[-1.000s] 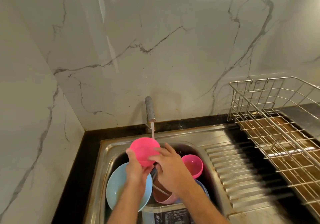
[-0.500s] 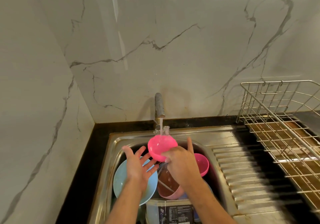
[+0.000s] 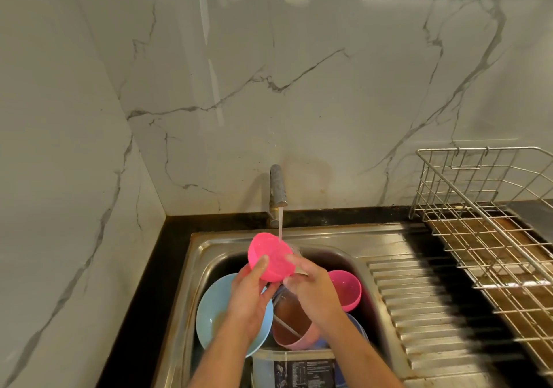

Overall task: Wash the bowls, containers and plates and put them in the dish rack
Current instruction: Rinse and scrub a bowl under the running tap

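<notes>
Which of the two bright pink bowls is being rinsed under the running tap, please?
The pink bowl gripped by both the left hand and right hand under the tap; the other pink bowl sits untouched in the sink.

A bright pink bowl (image 3: pixel 270 257) sits between the hands, a pale blue plate (image 3: pixel 214 312) beneath the left hand, another pink bowl (image 3: pixel 347 293) right of them, grey-veined white marble wall (image 3: pixel 269 88) beyond.

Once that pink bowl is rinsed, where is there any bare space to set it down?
The wire dish rack at right holds nothing in the part in view. The ribbed drainboard between sink basin and rack is bare too. The basin is crowded: a blue plate, a second pink bowl, a brownish container and a clear tub fill it below both hands.
</notes>
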